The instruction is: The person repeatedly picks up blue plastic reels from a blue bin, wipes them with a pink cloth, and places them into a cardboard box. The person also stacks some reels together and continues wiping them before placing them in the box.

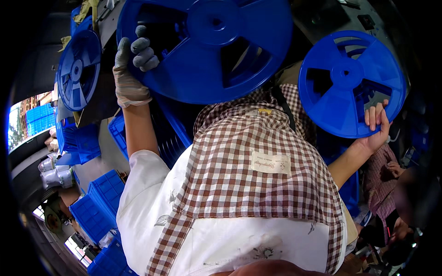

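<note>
My left hand (pixel 132 76), in a grey-fingered glove, grips the left rim of a large blue plastic reel (pixel 186 69). Its fingers curl over the rim into a cutout, and the reel's flat face is toward me. On the right, my bare right hand (pixel 376 123) holds a second blue reel (pixel 324 103) by its lower right rim, with fingers wrapped around the edge at a wedge-shaped opening. This reel looks smaller and is held apart from the first one. Both reels have a round hub with a small centre hole.
Another blue reel (pixel 76 71) stands upright at the far left. Blue crates (pixel 90 214) are stacked at lower left. A dark work surface (pixel 322 23) lies beyond the reels. Another person in a checked garment (pixel 380 181) is close by at right.
</note>
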Demonstrator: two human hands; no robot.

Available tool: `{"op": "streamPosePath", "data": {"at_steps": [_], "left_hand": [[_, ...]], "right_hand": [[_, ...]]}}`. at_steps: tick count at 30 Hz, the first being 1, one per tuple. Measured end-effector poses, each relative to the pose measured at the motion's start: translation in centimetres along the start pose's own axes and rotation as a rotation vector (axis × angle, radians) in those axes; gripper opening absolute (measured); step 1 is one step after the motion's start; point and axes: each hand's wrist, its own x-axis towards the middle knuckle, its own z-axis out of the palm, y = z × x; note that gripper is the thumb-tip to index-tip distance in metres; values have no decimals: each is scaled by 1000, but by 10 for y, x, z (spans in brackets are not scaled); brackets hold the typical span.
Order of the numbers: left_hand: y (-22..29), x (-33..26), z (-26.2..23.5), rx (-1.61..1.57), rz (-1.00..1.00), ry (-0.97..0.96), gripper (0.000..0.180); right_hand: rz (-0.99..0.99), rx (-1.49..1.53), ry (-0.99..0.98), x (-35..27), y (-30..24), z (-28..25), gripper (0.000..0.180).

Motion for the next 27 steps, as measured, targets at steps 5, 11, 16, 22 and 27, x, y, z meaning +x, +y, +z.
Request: {"op": "streamPosePath", "data": {"at_steps": [5, 11, 16, 22, 27], "left_hand": [[-37, 16, 46, 382, 62, 5, 43], [-156, 28, 139, 1743, 40, -931, 45], [-239, 44, 117, 1968, 351, -1352, 13], [-254, 50, 111, 2007, 329, -1460, 15], [-263, 51, 100, 1895, 329, -1407, 20]], "right_hand": [[9, -105, 27, -2, 6, 14, 22], [37, -70, 56, 25, 22, 19, 21], [22, 17, 106, 20, 33, 7, 20], [-17, 48, 155, 10, 30, -2, 20], [-19, 55, 187, 2, 30, -7, 20]]}}
